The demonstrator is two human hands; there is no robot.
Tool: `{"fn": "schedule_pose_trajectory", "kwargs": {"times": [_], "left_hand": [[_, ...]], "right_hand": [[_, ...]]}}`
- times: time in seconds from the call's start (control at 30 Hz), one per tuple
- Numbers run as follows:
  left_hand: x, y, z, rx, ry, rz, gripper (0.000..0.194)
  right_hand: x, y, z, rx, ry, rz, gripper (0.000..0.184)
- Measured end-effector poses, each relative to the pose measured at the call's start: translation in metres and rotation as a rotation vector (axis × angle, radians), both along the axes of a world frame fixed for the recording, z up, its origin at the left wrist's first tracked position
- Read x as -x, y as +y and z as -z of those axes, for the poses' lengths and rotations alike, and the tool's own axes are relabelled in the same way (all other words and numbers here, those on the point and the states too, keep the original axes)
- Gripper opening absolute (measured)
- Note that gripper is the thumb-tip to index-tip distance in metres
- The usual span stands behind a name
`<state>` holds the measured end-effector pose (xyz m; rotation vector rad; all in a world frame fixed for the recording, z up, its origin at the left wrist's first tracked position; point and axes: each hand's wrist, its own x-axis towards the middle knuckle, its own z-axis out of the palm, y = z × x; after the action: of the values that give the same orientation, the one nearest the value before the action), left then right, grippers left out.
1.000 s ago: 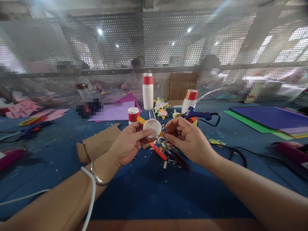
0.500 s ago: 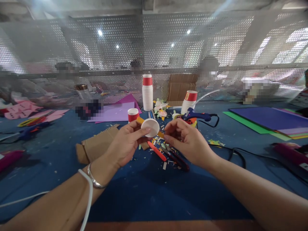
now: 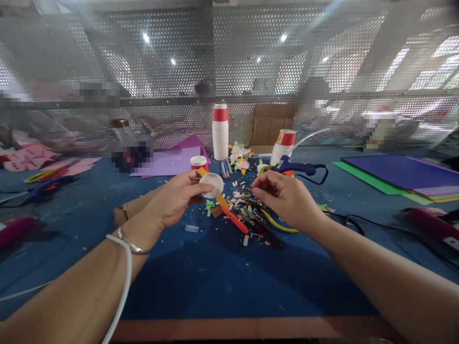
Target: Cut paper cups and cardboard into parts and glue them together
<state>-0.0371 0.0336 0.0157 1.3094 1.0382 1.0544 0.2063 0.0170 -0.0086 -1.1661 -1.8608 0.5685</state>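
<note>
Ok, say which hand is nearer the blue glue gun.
The right hand, just on the near side of the glue gun; the left hand is farther left, holding a white round piece.

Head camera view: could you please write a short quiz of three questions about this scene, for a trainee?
1. True or false: the left hand holds the white round piece.

2. What colour is the band on the top cup of the tall stack?
a) green
b) red
c) black

3. Fill in: the large top sheet of the paper pile on the right is dark ____.

Key: 1 true; 2 b; 3 blue
</note>
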Motion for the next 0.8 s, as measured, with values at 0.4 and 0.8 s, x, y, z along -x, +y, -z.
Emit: {"fn": "schedule_pose_trajectory", "kwargs": {"times": [0.4,0.8], "left_hand": [[-0.003,-0.012,0.008,0.168,0.33,0.447,0.034],[0.022,-0.008,-0.012,0.108,0.877,0.541,0.032]], "right_hand": [[-0.013,0.013,0.004,0.049,-0.412,0.059,0.013],[-0.023,0.019,0.007,0.1,-0.502,0.067,0.013]]}}
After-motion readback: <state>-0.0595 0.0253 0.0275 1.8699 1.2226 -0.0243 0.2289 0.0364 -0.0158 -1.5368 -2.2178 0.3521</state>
